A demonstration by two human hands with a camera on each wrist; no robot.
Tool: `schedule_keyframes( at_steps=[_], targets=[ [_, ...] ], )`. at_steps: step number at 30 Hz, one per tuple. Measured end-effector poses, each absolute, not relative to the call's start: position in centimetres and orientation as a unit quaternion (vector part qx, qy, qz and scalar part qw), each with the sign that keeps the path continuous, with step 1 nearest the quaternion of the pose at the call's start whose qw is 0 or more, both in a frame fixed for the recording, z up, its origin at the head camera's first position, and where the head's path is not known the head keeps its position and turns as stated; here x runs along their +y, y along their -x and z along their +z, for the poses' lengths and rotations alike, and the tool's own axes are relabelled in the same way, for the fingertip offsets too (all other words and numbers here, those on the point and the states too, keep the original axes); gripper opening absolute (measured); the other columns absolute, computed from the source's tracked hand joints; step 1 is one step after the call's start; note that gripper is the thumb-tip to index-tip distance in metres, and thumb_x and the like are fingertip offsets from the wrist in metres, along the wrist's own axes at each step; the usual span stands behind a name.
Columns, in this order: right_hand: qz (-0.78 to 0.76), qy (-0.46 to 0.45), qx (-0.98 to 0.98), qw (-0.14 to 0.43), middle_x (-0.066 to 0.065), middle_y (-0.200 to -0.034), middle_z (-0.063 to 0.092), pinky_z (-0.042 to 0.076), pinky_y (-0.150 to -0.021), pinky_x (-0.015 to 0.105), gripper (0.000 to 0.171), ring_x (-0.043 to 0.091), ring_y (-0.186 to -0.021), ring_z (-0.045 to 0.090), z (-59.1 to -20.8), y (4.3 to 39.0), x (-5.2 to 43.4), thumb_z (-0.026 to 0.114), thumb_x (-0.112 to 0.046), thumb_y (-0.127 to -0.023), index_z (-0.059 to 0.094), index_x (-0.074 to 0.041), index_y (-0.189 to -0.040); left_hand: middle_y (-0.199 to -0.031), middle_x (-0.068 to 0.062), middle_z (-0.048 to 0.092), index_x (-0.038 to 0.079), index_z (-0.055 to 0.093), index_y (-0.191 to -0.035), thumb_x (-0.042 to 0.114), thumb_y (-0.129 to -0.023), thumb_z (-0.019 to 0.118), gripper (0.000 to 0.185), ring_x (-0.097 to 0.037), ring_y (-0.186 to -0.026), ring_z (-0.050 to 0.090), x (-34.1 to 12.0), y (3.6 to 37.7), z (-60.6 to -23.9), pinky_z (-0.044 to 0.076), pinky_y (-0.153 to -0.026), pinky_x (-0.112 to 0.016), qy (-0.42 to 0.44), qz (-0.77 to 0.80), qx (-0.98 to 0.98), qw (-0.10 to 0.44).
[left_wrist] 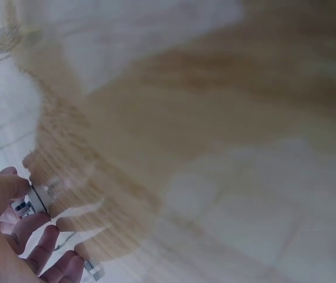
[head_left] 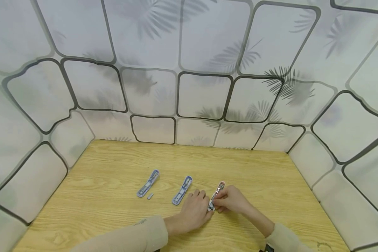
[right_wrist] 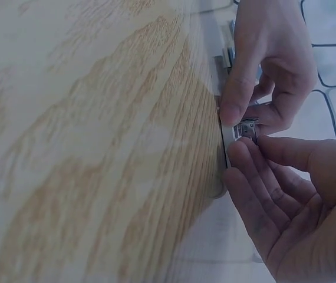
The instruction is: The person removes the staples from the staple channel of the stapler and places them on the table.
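A narrow stapler [head_left: 219, 187] with a pinkish far end lies folded out on the table between the hands. My left hand [head_left: 194, 210] holds its near part, the thumb low beside it. From the right, my right hand [head_left: 233, 200] pinches the stapler near its middle with thumb and fingertips. In the right wrist view a metal piece of the stapler [right_wrist: 249, 128] shows between the two hands' fingertips. The left wrist view has the left hand [left_wrist: 15, 230] in its lower corner, with part of the stapler showing. Fingers hide much of the stapler's near half.
Two blue-purple staplers lie folded out to the left, one in the middle [head_left: 182, 190] and one farther left [head_left: 148, 183]. A small grey strip [head_left: 150, 196] lies by the farther one. Patterned walls [head_left: 196, 131] enclose the wooden table [head_left: 113, 168].
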State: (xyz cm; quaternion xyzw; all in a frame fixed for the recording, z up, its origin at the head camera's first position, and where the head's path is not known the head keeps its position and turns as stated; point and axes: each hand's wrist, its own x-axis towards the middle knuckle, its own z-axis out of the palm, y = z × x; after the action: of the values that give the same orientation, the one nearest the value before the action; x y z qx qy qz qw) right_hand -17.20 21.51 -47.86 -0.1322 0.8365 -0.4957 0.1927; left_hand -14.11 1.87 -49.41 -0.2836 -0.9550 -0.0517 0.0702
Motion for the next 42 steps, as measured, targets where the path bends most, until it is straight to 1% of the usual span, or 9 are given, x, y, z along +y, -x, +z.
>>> schedule_keyframes(
  at_steps=[3,10,17,20,25,29,33,39,42],
  targets=[
    [-0.499,0.132,0.834,0.196,0.022,-0.082,0.079,0.063,-0.059,0.029,0.016,0.015,-0.064,0.076,-47.9,17.2,21.5,0.074,-0.003,-0.094,0.075,0.013,-0.097,-0.089,0.003,0.060,0.013,0.072,-0.098,0.051,-0.095,0.073,0.038,-0.012,-0.082,0.052,1.9,14.1,-49.5,0.043,-0.068,-0.024,0.284,-0.053,-0.955,0.070],
    [-0.512,0.122,0.826,0.200,0.026,-0.084,0.078,0.064,-0.060,0.031,0.016,0.023,-0.066,0.077,-47.8,17.1,21.4,0.075,-0.002,-0.094,0.073,0.014,-0.098,-0.087,0.004,0.059,0.014,0.071,-0.094,0.050,-0.094,0.074,0.036,-0.011,-0.080,0.050,1.8,14.1,-49.4,0.041,-0.067,-0.024,0.284,-0.059,-0.954,0.071],
    [-0.524,0.127,0.814,0.214,0.026,-0.083,0.077,0.063,-0.061,0.028,0.015,0.014,-0.064,0.074,-47.5,16.9,21.5,0.071,-0.001,-0.096,0.070,0.015,-0.098,-0.087,0.004,0.059,0.014,0.071,-0.094,0.051,-0.094,0.074,0.037,-0.011,-0.080,0.050,1.8,14.1,-49.4,0.041,-0.067,-0.023,0.283,-0.057,-0.955,0.069],
    [-0.528,0.122,0.811,0.221,0.024,-0.084,0.078,0.064,-0.063,0.028,0.016,0.012,-0.065,0.073,-47.2,16.9,21.6,0.069,-0.001,-0.098,0.069,0.015,-0.099,-0.087,0.003,0.059,0.014,0.071,-0.094,0.051,-0.094,0.074,0.037,-0.011,-0.080,0.050,1.9,14.1,-49.5,0.042,-0.067,-0.024,0.281,-0.057,-0.955,0.070],
    [-0.524,0.109,0.815,0.220,0.021,-0.087,0.079,0.065,-0.066,0.031,0.019,0.014,-0.067,0.075,-46.6,16.9,22.3,0.069,-0.005,-0.099,0.069,0.014,-0.102,-0.086,0.004,0.058,0.015,0.069,-0.092,0.050,-0.093,0.075,0.035,-0.011,-0.079,0.049,1.9,14.0,-49.5,0.041,-0.067,-0.024,0.280,-0.063,-0.955,0.077],
    [-0.509,0.107,0.825,0.220,0.023,-0.091,0.079,0.065,-0.068,0.033,0.020,0.016,-0.070,0.076,-46.2,17.0,23.2,0.069,-0.007,-0.099,0.070,0.012,-0.104,-0.084,0.005,0.057,0.016,0.069,-0.090,0.050,-0.092,0.077,0.035,-0.010,-0.078,0.048,1.9,14.0,-49.5,0.040,-0.066,-0.023,0.280,-0.064,-0.954,0.083],
    [-0.496,0.115,0.831,0.223,0.024,-0.091,0.079,0.065,-0.069,0.036,0.021,0.017,-0.073,0.076,-45.4,17.1,24.3,0.069,-0.011,-0.101,0.071,0.010,-0.103,-0.084,0.006,0.057,0.016,0.069,-0.088,0.050,-0.091,0.078,0.035,-0.010,-0.077,0.047,1.9,14.0,-49.5,0.039,-0.065,-0.023,0.281,-0.064,-0.954,0.085],
    [-0.473,0.128,0.840,0.234,0.020,-0.091,0.079,0.065,-0.070,0.036,0.022,0.018,-0.075,0.075,-44.6,17.3,26.2,0.069,-0.017,-0.102,0.074,0.005,-0.102,-0.085,0.005,0.058,0.017,0.069,-0.089,0.050,-0.092,0.076,0.034,-0.010,-0.078,0.049,1.9,14.0,-49.6,0.040,-0.066,-0.023,0.279,-0.062,-0.955,0.083],
    [-0.468,0.130,0.841,0.240,0.019,-0.090,0.079,0.065,-0.069,0.034,0.022,0.016,-0.074,0.075,-44.4,17.4,26.9,0.070,-0.017,-0.101,0.074,0.004,-0.102,-0.085,0.005,0.059,0.017,0.069,-0.088,0.050,-0.092,0.076,0.034,-0.010,-0.078,0.049,1.9,14.0,-49.6,0.040,-0.066,-0.023,0.279,-0.062,-0.955,0.083]
  ],
)
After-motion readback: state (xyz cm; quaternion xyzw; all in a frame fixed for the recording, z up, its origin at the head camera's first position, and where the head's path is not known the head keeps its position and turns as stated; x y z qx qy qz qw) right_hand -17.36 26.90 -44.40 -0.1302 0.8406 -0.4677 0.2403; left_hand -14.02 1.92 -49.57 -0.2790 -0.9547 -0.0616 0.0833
